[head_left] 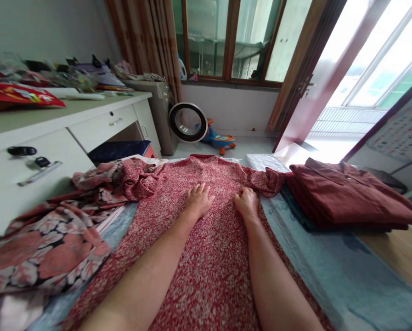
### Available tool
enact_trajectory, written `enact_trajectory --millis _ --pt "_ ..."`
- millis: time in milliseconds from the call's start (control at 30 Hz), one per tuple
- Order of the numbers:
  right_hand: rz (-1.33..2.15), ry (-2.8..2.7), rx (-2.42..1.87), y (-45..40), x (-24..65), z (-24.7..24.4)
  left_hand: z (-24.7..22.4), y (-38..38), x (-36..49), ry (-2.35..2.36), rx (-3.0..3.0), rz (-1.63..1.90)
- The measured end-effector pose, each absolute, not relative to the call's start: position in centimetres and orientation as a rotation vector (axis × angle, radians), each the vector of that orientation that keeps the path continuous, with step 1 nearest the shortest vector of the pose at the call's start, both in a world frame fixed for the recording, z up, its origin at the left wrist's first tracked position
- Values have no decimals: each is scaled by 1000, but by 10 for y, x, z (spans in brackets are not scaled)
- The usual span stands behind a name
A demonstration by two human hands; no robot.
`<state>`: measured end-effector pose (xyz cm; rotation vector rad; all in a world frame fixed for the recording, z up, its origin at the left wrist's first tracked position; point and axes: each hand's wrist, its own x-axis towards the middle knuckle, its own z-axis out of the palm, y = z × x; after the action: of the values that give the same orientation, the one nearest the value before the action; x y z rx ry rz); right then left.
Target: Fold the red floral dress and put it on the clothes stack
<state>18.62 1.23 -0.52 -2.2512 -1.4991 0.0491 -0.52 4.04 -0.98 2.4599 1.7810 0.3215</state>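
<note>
A red dress (209, 257) with a fine pale print and short sleeves lies spread out in front of me, its neckline at the far end. My left hand (199, 200) rests flat on its upper part, fingers apart and stretched forward. Level with it, near the dress's right side, my right hand (246, 201) is closed, with the fingers curled down against the fabric. Both sleeves lie out sideways, the left one bunched over other cloth.
On the left lies a crumpled floral cloth (50, 253). Folded clothes (350, 197) are stacked at right on the blue sheet (330, 276). Beyond are a cluttered desk (123, 108), a washer with its round door (188, 122) open, and a blue-orange ride-on toy (221, 139).
</note>
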Motion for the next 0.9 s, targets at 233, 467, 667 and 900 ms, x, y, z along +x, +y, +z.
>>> enact_trajectory --millis 233,467,667,900 --pt "9 -1312 -2259 14 210 -5 -12 41 -8 1777 2463 356" --pt "-33 -1169 -2026 14 217 -2 -13 42 -8 1774 2493 340" --pt "200 -1144 -2034 13 223 -3 -13 43 -10 1771 2495 335" --pt "340 -1014 -1970 18 245 -4 -15 42 -12 1761 2506 382"
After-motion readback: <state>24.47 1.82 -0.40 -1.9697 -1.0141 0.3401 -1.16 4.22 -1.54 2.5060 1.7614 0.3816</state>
